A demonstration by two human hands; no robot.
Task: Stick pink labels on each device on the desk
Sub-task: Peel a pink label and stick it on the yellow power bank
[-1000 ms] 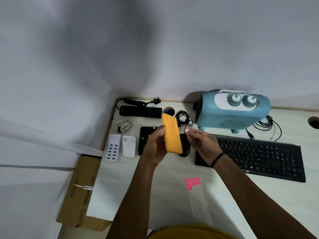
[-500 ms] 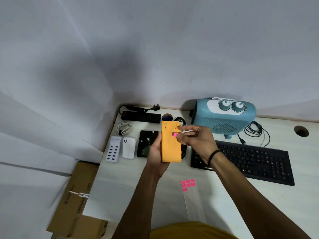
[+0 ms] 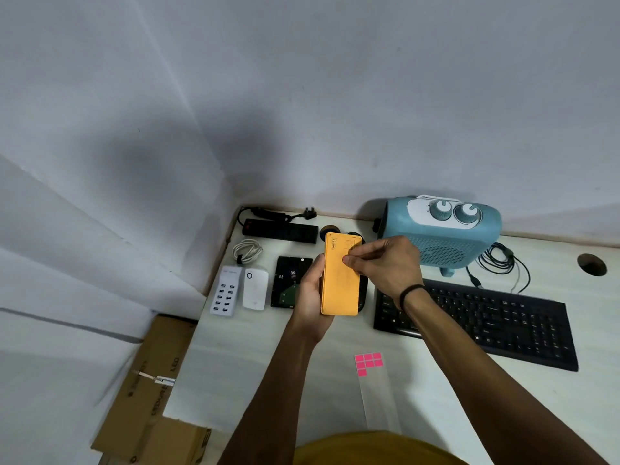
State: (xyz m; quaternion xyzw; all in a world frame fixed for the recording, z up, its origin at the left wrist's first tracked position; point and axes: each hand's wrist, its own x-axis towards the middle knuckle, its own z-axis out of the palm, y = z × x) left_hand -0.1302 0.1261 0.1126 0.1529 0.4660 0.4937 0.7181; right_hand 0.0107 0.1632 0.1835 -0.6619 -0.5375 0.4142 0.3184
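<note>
Holding the yellow device (image 3: pixel 339 280) up over the desk (image 3: pixel 268 380), the left hand (image 3: pixel 310 297) grips it while the right hand (image 3: pixel 385 263) presses what is probably a hidden pink label on; the sheet of pink labels (image 3: pixel 368 363) lies nearby, and other devices look bare.

Both bare forearms reach forward and up from the bottom of the view, converging toward the middle. The left hand (image 3: pixel 310 297) is raised off the counter with the palm turned inward, its fingers wrapped behind an orange device (image 3: pixel 339 290) and its thumb along the near left edge, holding it upright. The right hand (image 3: pixel 391 265) comes in from the right, wrist bent, a dark band round the wrist. Its thumb tip presses on the device's face, with the curled fingers (image 3: pixel 365 251) bunched just above it, near the top right corner. Whether anything lies under those fingertips cannot be made out.
</note>
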